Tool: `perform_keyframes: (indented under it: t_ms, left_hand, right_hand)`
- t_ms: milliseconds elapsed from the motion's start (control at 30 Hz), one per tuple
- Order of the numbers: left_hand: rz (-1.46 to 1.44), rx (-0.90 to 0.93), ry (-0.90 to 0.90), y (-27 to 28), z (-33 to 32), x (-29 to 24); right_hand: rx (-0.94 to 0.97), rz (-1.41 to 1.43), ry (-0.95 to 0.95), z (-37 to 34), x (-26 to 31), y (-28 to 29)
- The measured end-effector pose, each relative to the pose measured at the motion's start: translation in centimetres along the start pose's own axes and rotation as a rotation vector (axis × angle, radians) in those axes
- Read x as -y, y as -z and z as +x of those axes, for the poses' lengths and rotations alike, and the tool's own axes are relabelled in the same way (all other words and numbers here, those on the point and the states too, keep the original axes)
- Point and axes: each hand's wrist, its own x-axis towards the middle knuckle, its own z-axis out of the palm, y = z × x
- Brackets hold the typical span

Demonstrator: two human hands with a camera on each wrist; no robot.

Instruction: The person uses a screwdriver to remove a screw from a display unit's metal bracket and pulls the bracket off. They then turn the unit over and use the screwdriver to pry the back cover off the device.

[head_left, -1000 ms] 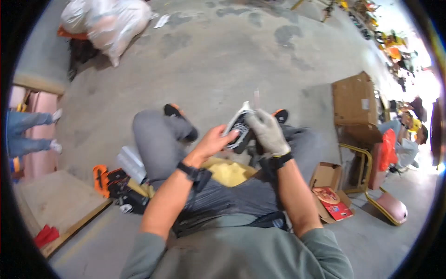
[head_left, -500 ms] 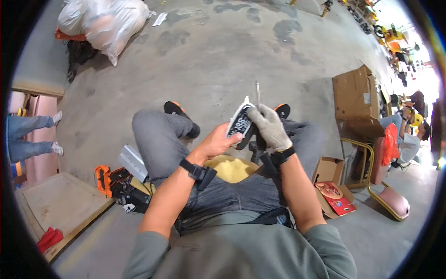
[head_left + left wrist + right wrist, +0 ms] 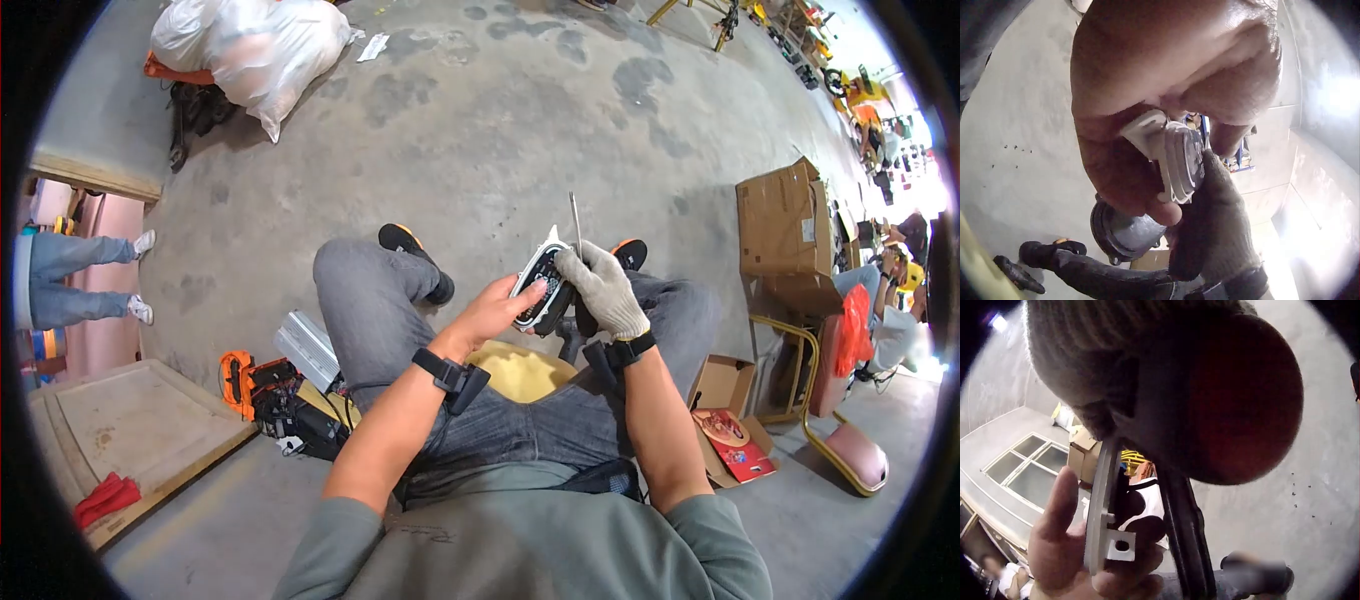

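My bare left hand point(image 3: 492, 312) grips an oval black panel with a white rim point(image 3: 535, 310), thumb on its dark, white-marked face. From below, the left wrist view shows the panel's pale edge point(image 3: 1175, 164) between fingers and thumb. My gloved right hand point(image 3: 605, 290) is curled at the panel's far right side and holds a screwdriver point(image 3: 575, 220), its thin metal shaft pointing forward. Close to the right wrist camera, a dark reddish round end point(image 3: 1241, 400) covers the glove's underside. A white tab with a hole point(image 3: 1121, 545) sticks out from the panel's rim.
Under my hands, a yellow surface point(image 3: 520, 372) shows between my thighs. Orange and black parts point(image 3: 285, 395) lie beside a wooden board point(image 3: 150, 420) at left. An open carton point(image 3: 725, 385), a yellow-framed chair point(image 3: 815, 420) and a larger box point(image 3: 785, 225) stand at right.
The whole head view has shifted, so the scene sits further right. Both hands keep hold of the panel and the screwdriver, with little change in their grip.
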Motion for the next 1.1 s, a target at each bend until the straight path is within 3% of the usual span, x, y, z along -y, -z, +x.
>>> perform_keyframes:
  t_ms: [133,200,300,467,533,600,733,800,933,1100]
  left_hand:
    - [-0.015,-0.206,-0.011,-0.2,0.7,1.1]
    - [0.018,-0.266,-0.206,-1.5,-0.3,0.0]
    - [0.008,-0.127,-0.130,-0.4,-0.1,0.1]
    - [-0.070,-0.110,-0.134,0.5,0.5,1.1]
    - [-0.104,-0.127,-0.136,0.9,0.3,1.1]
    - [-0.259,-0.094,-0.186,1.3,0.0,0.4]
    - [-0.325,-0.104,-0.269,1.4,-0.2,-0.5]
    - [-0.325,-0.109,-0.292,1.5,-0.1,-0.5]
    - [-0.299,-0.143,-0.271,1.9,0.1,0.1]
    - [-0.395,-0.055,-0.178,1.4,0.9,1.1]
  right_hand:
    - [-0.004,-0.035,0.016,0.0,0.2,-0.1]
    - [0.003,-0.010,0.005,0.3,-0.5,-0.1]
    - [0.006,0.010,0.000,0.3,-0.7,-0.2]
    - [-0.037,-0.053,-0.043,-0.1,0.5,0.4]
    - [-0.203,0.001,-0.040,-0.3,0.5,1.0]
    - [-0.252,-0.031,-0.105,-0.4,0.8,2.2]
    - [-0.298,0.041,-0.014,-0.3,-0.9,4.2]
    - [-0.303,0.221,0.009,-0.7,-0.6,4.4]
    - [-0.115,0.437,-0.057,-1.1,-0.2,4.6]
    - [-0.039,0.524,-0.097,-1.0,0.3,2.8]
